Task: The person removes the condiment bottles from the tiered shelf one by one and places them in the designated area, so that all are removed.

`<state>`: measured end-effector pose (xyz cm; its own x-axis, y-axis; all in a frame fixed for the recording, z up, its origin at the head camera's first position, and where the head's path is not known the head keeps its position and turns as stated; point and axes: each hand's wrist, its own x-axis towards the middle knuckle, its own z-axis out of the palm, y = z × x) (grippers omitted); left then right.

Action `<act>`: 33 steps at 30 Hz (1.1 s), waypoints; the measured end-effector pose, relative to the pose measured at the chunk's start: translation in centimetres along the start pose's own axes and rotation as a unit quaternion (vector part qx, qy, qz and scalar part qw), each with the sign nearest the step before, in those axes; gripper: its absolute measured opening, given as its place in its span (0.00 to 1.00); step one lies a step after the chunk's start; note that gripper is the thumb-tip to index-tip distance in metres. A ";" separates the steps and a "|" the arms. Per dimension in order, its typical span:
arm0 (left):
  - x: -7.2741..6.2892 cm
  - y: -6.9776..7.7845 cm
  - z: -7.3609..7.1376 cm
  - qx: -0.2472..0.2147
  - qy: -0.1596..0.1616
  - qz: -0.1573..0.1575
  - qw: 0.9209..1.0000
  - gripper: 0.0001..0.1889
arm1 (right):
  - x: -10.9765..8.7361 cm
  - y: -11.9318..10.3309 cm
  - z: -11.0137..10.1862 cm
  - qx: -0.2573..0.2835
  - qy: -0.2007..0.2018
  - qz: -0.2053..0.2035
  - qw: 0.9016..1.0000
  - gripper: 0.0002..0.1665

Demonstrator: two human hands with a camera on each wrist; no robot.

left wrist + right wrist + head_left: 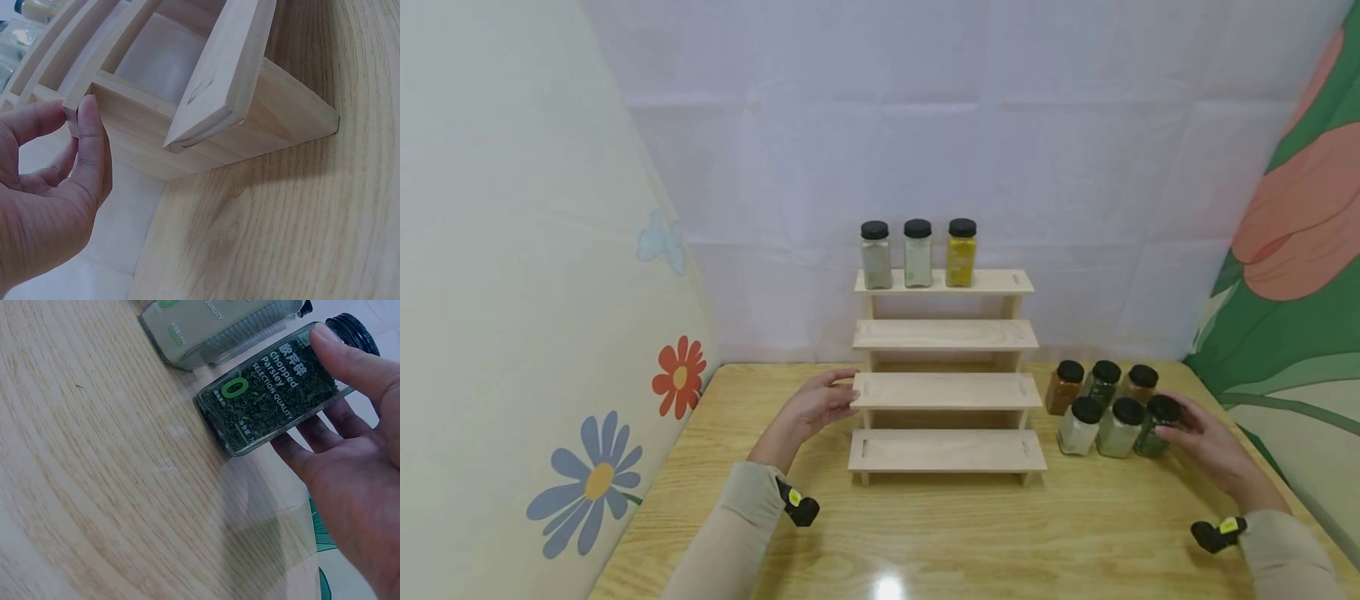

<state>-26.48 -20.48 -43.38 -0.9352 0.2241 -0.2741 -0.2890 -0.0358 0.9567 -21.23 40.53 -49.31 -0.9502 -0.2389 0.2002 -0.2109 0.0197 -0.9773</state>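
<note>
A stepped wooden shelf (946, 390) with several tiers stands on the table. My left hand (820, 404) pinches the left end of one of its middle tiers; in the left wrist view, thumb and fingers (90, 144) close around the board's corner. At the right, my right hand (1202, 442) grips a black-capped glass jar of chopped parsley (269, 387), its thumb over the upper part and its fingers behind. This parsley jar (1152, 427) is the front right one of a group. Beside it stands a jar of pale contents (206, 328).
On the top tier stand three jars: a greyish one (876, 258), a whitish one (917, 258) and a yellow one (960, 258). Other jars by my right hand include a reddish-brown one (1063, 390) and a white one (1078, 429). A pale cloth wall (775, 167) rises behind the table.
</note>
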 end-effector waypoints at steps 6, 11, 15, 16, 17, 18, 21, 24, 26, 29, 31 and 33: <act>0.0 0.0 0.0 -0.001 -0.003 0.001 1.000 0.33 | -0.2 0.2 -0.4 -0.002 -0.004 0.009 1.000 0.33; 0.0 0.0 -0.1 -0.001 -0.009 0.007 1.000 0.33 | -0.5 0.4 -0.8 -0.006 -0.011 0.020 1.000 0.33; 0.1 0.0 0.0 -0.001 -0.009 0.006 1.000 0.33 | -0.7 0.0 -0.9 -0.068 -0.011 0.032 0.997 0.35; 0.1 0.0 0.0 0.000 -0.009 0.006 1.000 0.33 | -0.7 -0.3 -0.9 -0.100 -0.006 0.038 0.994 0.36; 0.1 0.0 0.0 -0.001 -0.008 0.004 1.000 0.33 | -0.8 -0.7 -0.8 -0.128 0.000 0.046 0.991 0.36; 0.1 0.0 0.0 0.000 -0.008 0.004 1.000 0.33 | -0.8 -1.1 -0.7 -0.157 0.006 0.052 0.986 0.37; 0.1 -0.1 0.0 -0.002 -0.006 0.002 1.000 0.33 | -0.5 -2.9 -0.4 -0.211 0.025 0.060 0.975 0.38; 0.1 -0.1 0.0 -0.002 -0.006 0.003 1.000 0.33 | 0.3 -4.7 -0.1 -0.220 0.043 0.044 0.973 0.34; 0.1 -0.1 0.0 0.000 -0.006 0.004 1.000 0.33 | 1.0 -5.9 0.2 -0.225 0.056 0.027 0.972 0.32; 0.1 -0.1 -0.1 0.002 -0.010 0.008 1.000 0.33 | 2.2 -7.6 0.7 -0.235 0.072 0.014 0.969 0.30; 0.0 -0.1 -0.1 0.001 -0.009 0.007 1.000 0.33 | 3.0 -8.6 1.2 -0.241 0.073 0.012 0.968 0.30; 0.0 -0.1 -0.1 0.000 -0.009 0.008 1.000 0.33 | 3.8 -9.6 1.7 -0.252 0.071 0.017 0.965 0.32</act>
<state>-26.53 -20.61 -43.51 -0.9359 0.2403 -0.2576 -0.2744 -0.0387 0.9608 -22.48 37.81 -39.31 -0.9730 -0.0945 0.2106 -0.2292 0.5042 -0.8326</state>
